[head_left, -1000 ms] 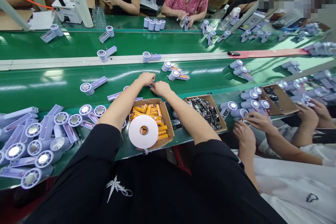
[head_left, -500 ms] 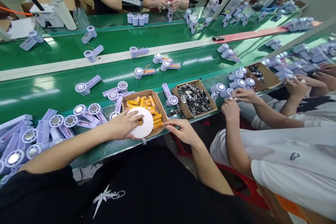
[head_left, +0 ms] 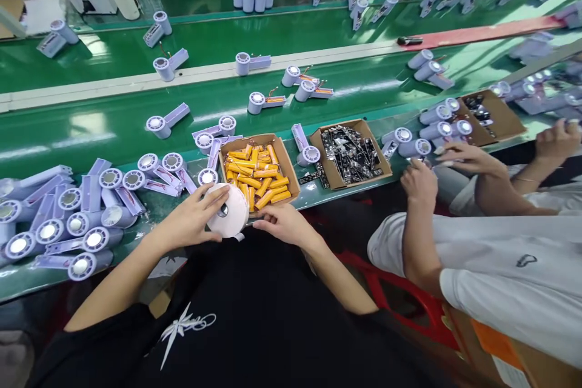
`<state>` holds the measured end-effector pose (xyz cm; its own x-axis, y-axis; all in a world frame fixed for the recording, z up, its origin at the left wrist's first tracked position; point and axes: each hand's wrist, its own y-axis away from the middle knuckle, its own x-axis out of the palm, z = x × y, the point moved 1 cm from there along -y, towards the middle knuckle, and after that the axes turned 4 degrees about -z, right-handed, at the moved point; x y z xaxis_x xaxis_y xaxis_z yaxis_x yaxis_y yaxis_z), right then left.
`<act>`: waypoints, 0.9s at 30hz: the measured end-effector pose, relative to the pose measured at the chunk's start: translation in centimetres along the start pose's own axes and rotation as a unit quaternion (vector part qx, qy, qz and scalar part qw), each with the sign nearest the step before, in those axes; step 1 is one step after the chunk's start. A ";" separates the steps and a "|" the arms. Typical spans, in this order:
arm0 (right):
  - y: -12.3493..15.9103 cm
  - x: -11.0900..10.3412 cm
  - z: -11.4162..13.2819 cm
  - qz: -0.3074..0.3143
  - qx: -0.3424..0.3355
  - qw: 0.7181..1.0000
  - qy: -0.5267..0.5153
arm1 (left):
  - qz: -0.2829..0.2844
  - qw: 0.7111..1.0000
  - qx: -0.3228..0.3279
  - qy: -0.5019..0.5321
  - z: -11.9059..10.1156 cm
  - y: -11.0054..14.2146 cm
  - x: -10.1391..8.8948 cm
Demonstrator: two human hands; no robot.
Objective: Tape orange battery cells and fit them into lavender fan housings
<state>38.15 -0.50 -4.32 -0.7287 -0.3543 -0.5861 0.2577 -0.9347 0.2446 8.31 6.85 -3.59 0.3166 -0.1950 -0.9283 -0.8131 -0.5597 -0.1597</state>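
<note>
My left hand (head_left: 193,213) grips a white roll of tape (head_left: 233,211) by its left side, fingers across its face near the hole and thumb below. A short loose tail hangs at the roll's lower edge. Just right of the roll is my right hand (head_left: 287,225), thumb and forefinger drawn together by the near edge of a cardboard box (head_left: 291,160); anything between those fingertips is too small to make out. Orange wrapped battery cells (head_left: 257,173) fill that box, and the roll overlaps its near left corner.
Many lilac fan housings with handles (head_left: 84,221) are piled at left. Another box (head_left: 384,163) holds black circuit boards (head_left: 350,154). More housings (head_left: 257,103) lie along the green conveyor belt (head_left: 209,100). A co-worker's hands (head_left: 421,180) are at right; other people sit across.
Both hands came back from over the belt to the front edge. My left hand took hold of the tape roll and shifted it off the battery box, leftward and nearer me.
</note>
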 end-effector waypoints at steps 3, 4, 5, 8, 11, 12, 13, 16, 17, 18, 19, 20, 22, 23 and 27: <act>0.3 0.2 0.4 0.061 -0.009 0.998 0.010 | -0.093 0.995 -0.022 -0.020 -0.2 0.8 2.4; 0.3 0.6 0.5 0.075 -0.011 0.997 0.021 | -0.126 0.991 -0.039 -0.018 -0.2 1.0 3.3; 0.2 1.1 0.7 0.085 -0.013 0.996 0.030 | -0.150 0.987 -0.056 -0.011 -0.2 1.1 4.1; -0.5 3.7 0.5 0.108 -0.009 0.994 0.012 | -0.146 0.986 -0.080 0.030 -0.1 1.5 5.7; -1.4 6.2 -0.3 0.173 0.026 0.980 -0.092 | -0.054 0.996 -0.055 0.051 -0.2 2.1 5.6; -1.6 6.8 -0.5 0.192 0.036 0.972 -0.133 | -0.027 0.997 -0.046 0.048 -0.2 2.4 5.4; -1.6 7.1 -0.7 0.205 0.035 0.964 -0.167 | -0.010 0.998 -0.039 0.040 -0.2 2.7 5.2; -1.0 6.8 -0.6 0.203 -0.038 0.959 -0.196 | -0.074 0.996 -0.051 -0.007 -0.4 3.9 4.9; -0.7 6.2 -0.4 0.200 -0.071 0.962 -0.171 | -0.129 0.989 -0.070 -0.027 -0.5 4.4 4.7; -0.4 5.5 -0.3 0.200 -0.098 0.966 -0.131 | -0.189 0.977 -0.091 -0.046 -0.5 4.8 4.6; -0.2 4.7 -0.2 0.201 -0.116 0.970 -0.079 | -0.245 0.961 -0.112 -0.064 -0.6 5.1 4.4; -0.1 3.7 -0.2 0.205 -0.127 0.970 -0.027 | -0.292 0.944 -0.128 -0.079 -0.7 5.2 4.1; -0.4 1.4 -0.4 0.196 -0.142 0.970 0.039 | -0.343 0.924 -0.138 -0.092 -0.9 5.0 3.4; -0.8 0.2 -0.7 0.165 -0.146 0.974 0.051 | -0.352 0.922 -0.134 -0.091 -0.9 4.7 3.1; -4.7 -4.4 -1.9 -0.062 -0.156 0.972 0.164 | -0.323 0.937 -0.112 -0.065 -1.1 2.4 2.4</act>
<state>41.39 5.38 -4.37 -0.5385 -0.1802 -0.8231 0.3973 -0.9157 -0.0594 7.62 4.14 -5.89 0.6332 0.3350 -0.6977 -0.3445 -0.6853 -0.6416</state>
